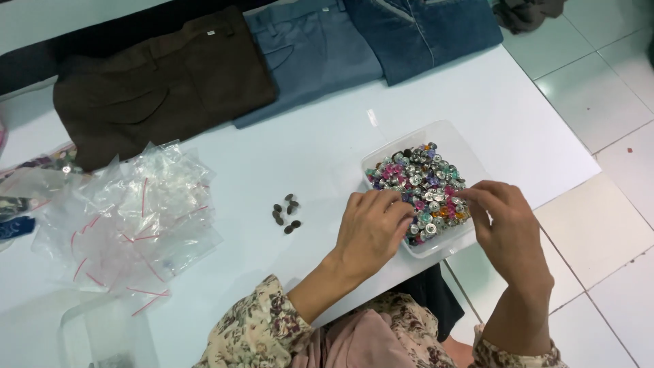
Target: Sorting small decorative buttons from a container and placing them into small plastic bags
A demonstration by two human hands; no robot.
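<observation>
A clear plastic tray (436, 129) near the table's right edge is heaped with small metal and coloured buttons (424, 180). My left hand (371, 228) rests at the tray's near left side, fingertips curled into the buttons. My right hand (507, 225) reaches in from the right, its fingertips pinched together over the heap; what they hold is too small to tell. Several dark brown buttons (286, 213) lie in a small group on the white table (300, 157), left of my left hand.
A pile of small clear zip bags (133, 218) with red strips lies at the left. Brown trousers (160, 85), light blue trousers (306, 54) and dark jeans (426, 31) are laid across the far side. Tiled floor (599, 102) lies to the right.
</observation>
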